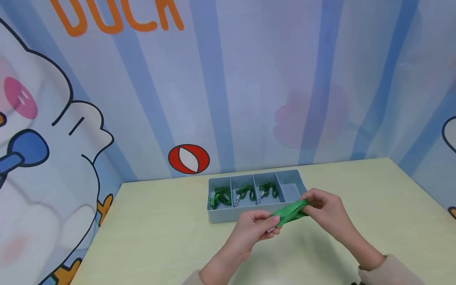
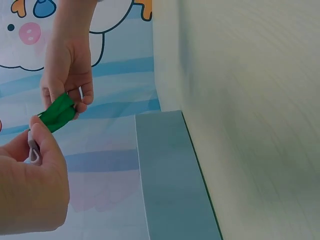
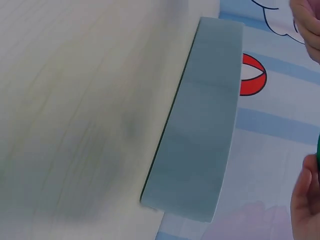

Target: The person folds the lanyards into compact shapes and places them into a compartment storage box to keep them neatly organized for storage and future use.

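A folded green lanyard (image 1: 290, 213) is stretched between both hands above the table, in front of the grey-blue divided box (image 1: 231, 215). My left hand (image 1: 246, 233) pinches its left end between thumb and fingers; a pale clip end (image 2: 34, 150) sticks out there in the left wrist view. My right hand (image 1: 329, 211) grips the other end, near the box's front right corner. In the right wrist view the right hand (image 3: 306, 200) shows only at the edge, the lanyard barely. Green lanyards (image 1: 221, 196) with metal clips lie in the box's three left compartments.
The box stands on a pale yellow table (image 1: 153, 229), close to the back wall (image 1: 256, 99). The wall carries blue stripes, cartoon figures and a red and white ball picture (image 1: 189, 158). The rightmost compartment (image 1: 290, 190) lies just behind the right hand.
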A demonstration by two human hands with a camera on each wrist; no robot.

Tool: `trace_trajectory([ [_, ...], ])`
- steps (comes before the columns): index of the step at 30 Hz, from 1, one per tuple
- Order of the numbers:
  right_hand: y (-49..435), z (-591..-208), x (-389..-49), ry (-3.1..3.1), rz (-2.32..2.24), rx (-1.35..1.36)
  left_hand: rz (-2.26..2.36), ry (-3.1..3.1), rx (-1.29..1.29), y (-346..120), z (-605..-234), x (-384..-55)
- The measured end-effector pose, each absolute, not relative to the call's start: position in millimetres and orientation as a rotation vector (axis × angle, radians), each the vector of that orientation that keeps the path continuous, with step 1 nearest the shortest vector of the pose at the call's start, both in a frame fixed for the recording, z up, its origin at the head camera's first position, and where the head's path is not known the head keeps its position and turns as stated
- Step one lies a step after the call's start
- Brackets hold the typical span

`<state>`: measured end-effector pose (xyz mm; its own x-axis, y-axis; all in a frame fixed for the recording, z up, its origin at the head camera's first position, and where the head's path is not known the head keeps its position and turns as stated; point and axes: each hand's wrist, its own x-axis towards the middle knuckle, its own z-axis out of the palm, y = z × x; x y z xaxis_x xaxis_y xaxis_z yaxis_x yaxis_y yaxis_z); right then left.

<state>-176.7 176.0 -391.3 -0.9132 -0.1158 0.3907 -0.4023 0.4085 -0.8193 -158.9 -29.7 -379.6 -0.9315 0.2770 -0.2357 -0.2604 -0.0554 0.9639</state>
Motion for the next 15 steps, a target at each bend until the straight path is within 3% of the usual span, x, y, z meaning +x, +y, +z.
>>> trace_trajectory([
  [10, 170.7, -395.5, -184.4, -2.171, 1.166, 0.35, 2.085, 1.839, 0.025, -7.3, -386.9, -146.9],
  [15, 174.6, -392.8, -183.4, -2.216, 1.06, 0.476, 2.087, 1.92, -0.01, -15.7, -391.1, -156.4],
])
